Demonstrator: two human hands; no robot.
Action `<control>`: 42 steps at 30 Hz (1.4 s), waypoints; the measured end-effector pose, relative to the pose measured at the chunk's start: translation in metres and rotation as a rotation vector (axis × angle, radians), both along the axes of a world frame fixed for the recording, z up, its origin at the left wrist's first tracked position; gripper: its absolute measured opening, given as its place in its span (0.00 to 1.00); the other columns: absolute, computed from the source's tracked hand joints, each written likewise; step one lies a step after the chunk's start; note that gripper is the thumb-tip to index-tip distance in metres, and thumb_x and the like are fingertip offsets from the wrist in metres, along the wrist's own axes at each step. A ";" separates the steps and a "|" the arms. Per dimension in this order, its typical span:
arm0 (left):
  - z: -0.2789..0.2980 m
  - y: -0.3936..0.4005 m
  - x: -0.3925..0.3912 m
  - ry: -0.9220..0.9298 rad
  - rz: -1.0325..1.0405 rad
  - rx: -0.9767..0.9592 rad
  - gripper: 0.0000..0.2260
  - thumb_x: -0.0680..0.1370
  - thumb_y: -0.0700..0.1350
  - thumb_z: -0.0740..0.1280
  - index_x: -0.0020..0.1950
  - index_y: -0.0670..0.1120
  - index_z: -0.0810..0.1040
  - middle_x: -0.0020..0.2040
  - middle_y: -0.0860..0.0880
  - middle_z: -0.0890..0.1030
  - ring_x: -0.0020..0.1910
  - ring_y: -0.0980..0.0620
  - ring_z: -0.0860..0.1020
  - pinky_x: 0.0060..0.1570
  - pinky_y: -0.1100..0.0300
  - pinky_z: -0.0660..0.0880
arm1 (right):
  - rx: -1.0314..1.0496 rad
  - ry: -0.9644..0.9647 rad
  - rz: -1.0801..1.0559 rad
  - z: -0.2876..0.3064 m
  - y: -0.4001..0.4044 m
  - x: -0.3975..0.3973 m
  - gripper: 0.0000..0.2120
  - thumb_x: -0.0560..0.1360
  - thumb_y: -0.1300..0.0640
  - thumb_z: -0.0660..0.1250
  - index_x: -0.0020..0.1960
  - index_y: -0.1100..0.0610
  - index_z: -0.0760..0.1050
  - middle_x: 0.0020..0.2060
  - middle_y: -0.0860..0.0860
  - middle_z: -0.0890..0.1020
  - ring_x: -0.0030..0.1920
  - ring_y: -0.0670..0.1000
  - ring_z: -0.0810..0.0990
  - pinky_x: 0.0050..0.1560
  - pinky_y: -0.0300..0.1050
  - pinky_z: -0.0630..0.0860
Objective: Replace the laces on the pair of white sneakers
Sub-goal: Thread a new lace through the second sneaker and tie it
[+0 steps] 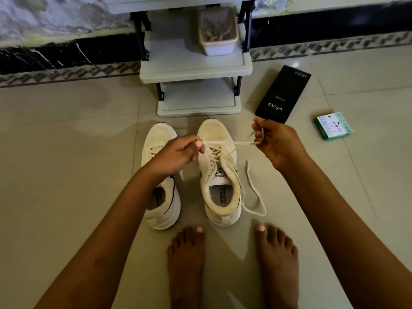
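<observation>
My left hand (178, 152) pinches one end of the lace (231, 143) between thumb and fingertips, just above the right sneaker (219, 170), while my right hand (276, 141) has its fingers curled round the other end, off to the shoe's right. Between the two hands the lace runs taut and nearly level, crossing over the forefoot of the shoe. Lower down it is threaded crisscross through the eyelets, and a long loose stretch trails out on the floor (66, 152) beside the shoe's right flank — it loops near the heel and runs back up toward the toe. The left sneaker (160, 181) stands just beside the right one, toes pointing the same way, its own lace in place; my left wrist hides part of its tongue. Both shoes sit on pale tiles in front of my bare feet (187, 259). Beyond the toes stands a low grey rack (196, 68) with a small tub (217, 30) on its upper shelf. A black box (283, 94) lies to the right of the rack, and a small green box (333, 126) farther right — well apart from the shoes.
</observation>
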State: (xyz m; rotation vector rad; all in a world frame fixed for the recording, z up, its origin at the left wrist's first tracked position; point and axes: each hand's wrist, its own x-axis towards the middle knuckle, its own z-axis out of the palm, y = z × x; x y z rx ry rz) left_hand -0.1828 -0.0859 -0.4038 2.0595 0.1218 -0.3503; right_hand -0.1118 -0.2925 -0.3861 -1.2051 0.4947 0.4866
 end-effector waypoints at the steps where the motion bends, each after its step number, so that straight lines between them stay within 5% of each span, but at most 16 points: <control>1: -0.002 0.004 0.000 -0.001 0.003 0.058 0.12 0.82 0.45 0.56 0.44 0.50 0.76 0.34 0.53 0.73 0.35 0.58 0.71 0.43 0.60 0.69 | -0.037 0.011 -0.022 -0.001 -0.001 0.001 0.07 0.78 0.61 0.61 0.48 0.60 0.77 0.37 0.50 0.78 0.32 0.43 0.73 0.34 0.34 0.73; 9: 0.001 0.011 -0.003 -0.032 0.100 0.249 0.07 0.78 0.39 0.64 0.46 0.49 0.79 0.38 0.55 0.80 0.38 0.57 0.77 0.45 0.59 0.73 | -0.288 0.003 0.008 -0.010 -0.003 0.002 0.05 0.77 0.62 0.64 0.47 0.61 0.78 0.36 0.51 0.77 0.32 0.46 0.70 0.32 0.35 0.70; 11: -0.001 0.013 -0.004 -0.049 0.179 0.304 0.04 0.75 0.43 0.70 0.40 0.46 0.80 0.36 0.51 0.81 0.37 0.51 0.80 0.44 0.55 0.77 | -0.352 -0.016 0.021 -0.012 -0.004 0.003 0.06 0.77 0.61 0.64 0.50 0.62 0.78 0.37 0.51 0.77 0.33 0.46 0.70 0.33 0.36 0.70; 13: -0.003 0.015 -0.004 -0.078 0.266 0.385 0.11 0.72 0.50 0.73 0.38 0.43 0.80 0.34 0.46 0.81 0.36 0.46 0.79 0.43 0.51 0.76 | -0.414 -0.043 0.042 -0.013 -0.004 0.003 0.05 0.77 0.61 0.64 0.50 0.61 0.77 0.38 0.50 0.77 0.34 0.47 0.70 0.35 0.37 0.71; 16: 0.001 0.014 -0.004 -0.097 0.290 0.375 0.12 0.73 0.51 0.72 0.39 0.42 0.80 0.35 0.46 0.81 0.35 0.49 0.77 0.39 0.57 0.73 | -0.486 -0.105 0.088 -0.017 -0.006 0.002 0.05 0.77 0.60 0.64 0.50 0.60 0.77 0.38 0.50 0.76 0.36 0.47 0.71 0.38 0.38 0.72; 19: 0.006 0.013 -0.004 -0.021 0.132 0.304 0.05 0.77 0.43 0.66 0.46 0.45 0.81 0.38 0.51 0.81 0.37 0.57 0.77 0.38 0.66 0.70 | -0.580 -0.192 0.108 -0.023 -0.011 0.002 0.07 0.77 0.61 0.63 0.52 0.61 0.78 0.40 0.51 0.76 0.38 0.46 0.71 0.38 0.37 0.70; 21: 0.007 0.014 -0.005 0.017 0.049 0.286 0.08 0.79 0.38 0.63 0.52 0.45 0.81 0.42 0.50 0.82 0.37 0.62 0.77 0.36 0.74 0.70 | -0.646 -0.238 0.133 -0.029 -0.014 0.002 0.09 0.77 0.62 0.62 0.53 0.62 0.79 0.40 0.50 0.76 0.37 0.45 0.71 0.38 0.37 0.69; 24: 0.005 0.013 -0.005 0.020 0.048 0.312 0.11 0.79 0.36 0.62 0.56 0.44 0.80 0.45 0.49 0.82 0.40 0.61 0.78 0.40 0.74 0.72 | -0.747 -0.237 0.226 -0.034 -0.015 0.002 0.09 0.77 0.58 0.64 0.53 0.62 0.78 0.44 0.54 0.78 0.38 0.45 0.72 0.44 0.43 0.70; 28: 0.004 0.005 -0.005 -0.092 0.117 0.379 0.03 0.75 0.41 0.69 0.46 0.48 0.82 0.38 0.51 0.81 0.39 0.55 0.80 0.48 0.58 0.77 | -0.949 -0.203 0.488 -0.036 -0.010 0.000 0.14 0.76 0.53 0.66 0.58 0.59 0.76 0.55 0.56 0.76 0.51 0.53 0.75 0.53 0.48 0.73; 31: 0.007 -0.007 -0.003 -0.163 0.093 0.372 0.01 0.73 0.45 0.72 0.43 0.50 0.81 0.40 0.53 0.82 0.41 0.55 0.79 0.47 0.58 0.76 | -0.986 -0.447 0.649 -0.031 0.001 -0.009 0.16 0.76 0.53 0.66 0.62 0.55 0.74 0.66 0.55 0.69 0.63 0.55 0.71 0.61 0.46 0.70; 35: 0.011 -0.021 0.000 -0.234 0.054 0.233 0.03 0.73 0.42 0.72 0.45 0.49 0.82 0.39 0.55 0.82 0.41 0.60 0.79 0.44 0.63 0.74 | -0.638 -0.564 0.797 -0.018 0.022 -0.024 0.13 0.77 0.57 0.66 0.60 0.56 0.77 0.57 0.51 0.80 0.58 0.48 0.77 0.56 0.39 0.70; 40: 0.009 -0.025 -0.001 -0.209 0.117 0.114 0.06 0.73 0.39 0.71 0.47 0.49 0.82 0.42 0.51 0.83 0.43 0.53 0.81 0.48 0.56 0.78 | -0.597 -0.579 0.707 -0.022 0.026 -0.028 0.05 0.74 0.58 0.69 0.49 0.57 0.81 0.40 0.49 0.82 0.41 0.46 0.79 0.48 0.43 0.75; 42: 0.007 -0.028 -0.003 -0.145 0.136 0.091 0.10 0.73 0.40 0.71 0.52 0.50 0.80 0.45 0.51 0.82 0.44 0.54 0.80 0.47 0.63 0.77 | -0.637 -0.599 0.665 -0.025 0.025 -0.027 0.05 0.74 0.58 0.69 0.48 0.58 0.82 0.37 0.47 0.81 0.39 0.45 0.78 0.46 0.42 0.75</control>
